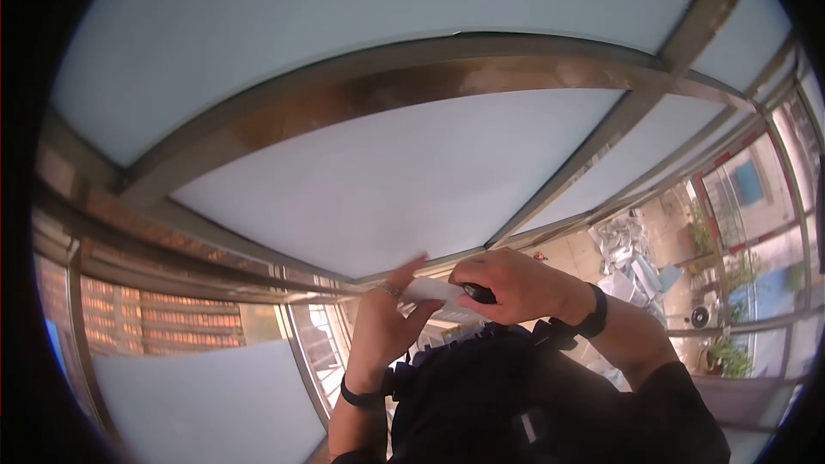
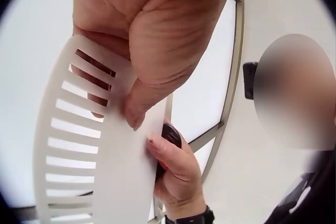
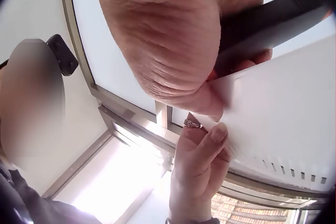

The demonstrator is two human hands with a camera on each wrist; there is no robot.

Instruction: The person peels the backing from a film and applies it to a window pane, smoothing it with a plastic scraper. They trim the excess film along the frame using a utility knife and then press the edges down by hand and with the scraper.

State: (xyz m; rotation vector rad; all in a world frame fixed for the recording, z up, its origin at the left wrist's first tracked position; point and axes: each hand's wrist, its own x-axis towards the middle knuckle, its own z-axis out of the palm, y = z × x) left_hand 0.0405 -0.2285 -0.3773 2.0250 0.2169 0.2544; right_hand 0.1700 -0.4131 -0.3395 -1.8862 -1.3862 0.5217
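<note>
My left hand [image 1: 382,326] pinches a white plastic panel [image 2: 123,171] by one end, thumb on the near face and fingers behind it. A row of slots runs along one long edge of the panel. My right hand [image 1: 520,283] grips a black-handled tool [image 3: 273,29] with small red-orange parts, and its thumb lies against the same panel. The tool's working end is hidden, so I cannot tell its kind. In the head view the tool [image 1: 479,293] shows as a rounded black end. Both hands are close together in front of the chest.
Frosted glass panes [image 1: 404,172] in metal frames [image 1: 378,77] stand right beyond the hands. On the floor at the right lies a pile of white scraps [image 1: 636,262], with a round fan-like thing [image 1: 701,317] and a plant [image 1: 730,357] nearby.
</note>
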